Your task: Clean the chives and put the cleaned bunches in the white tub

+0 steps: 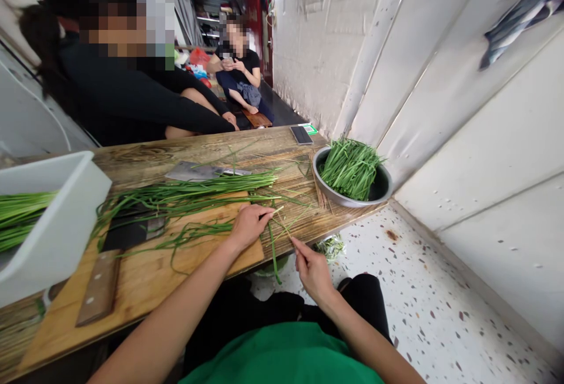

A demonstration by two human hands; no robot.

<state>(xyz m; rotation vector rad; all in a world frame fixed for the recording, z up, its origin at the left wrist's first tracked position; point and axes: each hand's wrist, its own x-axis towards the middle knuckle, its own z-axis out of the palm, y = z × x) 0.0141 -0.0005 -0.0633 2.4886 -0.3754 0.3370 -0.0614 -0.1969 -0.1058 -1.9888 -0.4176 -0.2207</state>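
In the head view, my left hand [249,225] is pinched on garlic chives near their pale ends, above the right edge of the wooden cutting board [207,255]. My right hand [314,268], just beyond the table's front edge, grips a thin bamboo skewer [285,227] between thumb and fingers. Its far tip reaches the chives at my left fingertips. A green chive leaf [274,252] hangs over the table edge between the hands. More garlic chives [194,191] lie in a long bunch across the board, partly over a dark-bladed cleaver with a wooden handle [100,290].
A metal bowl [383,187] heaped with chives stands at the table's right end, with loose skewers beside it. A second cleaver [194,171] and a phone [301,134] lie farther back. At left is a white bin [79,196] with chives. Two people [132,102] sit beyond the table.
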